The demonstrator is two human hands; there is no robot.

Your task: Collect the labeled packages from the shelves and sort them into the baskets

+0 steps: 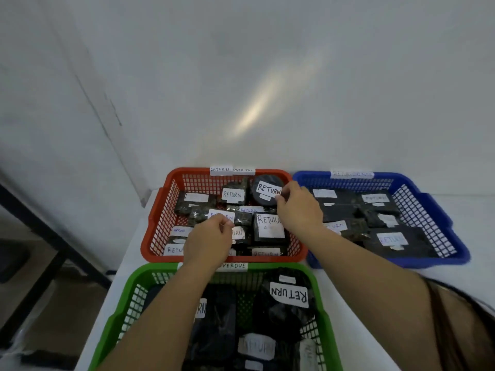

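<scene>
Three baskets stand on a white table: a red basket [158, 210] at the back, a blue basket [439, 210] to its right and a green basket [126, 298] in front. All hold dark packages with white labels, most reading RETURN. My right hand [298, 207] pinches the label edge of a round black package [265, 192] at the back right of the red basket. My left hand [210, 241] has curled fingers on a dark package with a label [222, 214] in the middle of the red basket.
A paper tag [231, 170] on the red basket's back rim reads RETURN OVERDUE; the green rim has a tag [233, 265] reading OVERDUE. A white wall rises behind. A dark metal frame [48, 236] stands at the left, over the floor.
</scene>
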